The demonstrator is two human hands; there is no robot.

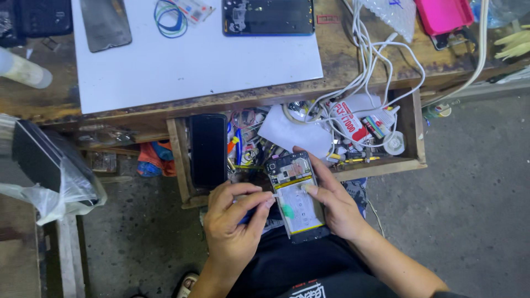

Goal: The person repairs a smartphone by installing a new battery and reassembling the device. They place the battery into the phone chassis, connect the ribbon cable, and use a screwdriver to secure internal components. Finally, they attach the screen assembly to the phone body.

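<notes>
1. Currently your right hand (337, 207) grips an opened phone (296, 196), back cover off and internals up, over your lap just in front of the open drawer (411, 129). Fingers wrap its right edge; the thumb presses the yellow-striped part.
2. Your left hand (234, 221) has its fingers pinched shut on a thin tool (251, 209), its pale tip touching the phone's left edge near a green tab (287, 211).
3. Step in hand, as judged: working at the battery area of the phone with the tool tip. Any further move calls for a steady grip from the right hand and light, shallow pressure from the tool.
4. Count, phones and phone parts: one in hand; one dark phone (208, 150) lying in the drawer's left side; one opened phone (268, 16) and one grey back cover (105, 23) on the white sheet (193, 60) on the bench (353, 60).
5. Count, other: one tangle of white cables (381, 49); one pink case (444, 14); one glue tube (349, 122) in the drawer.
</notes>
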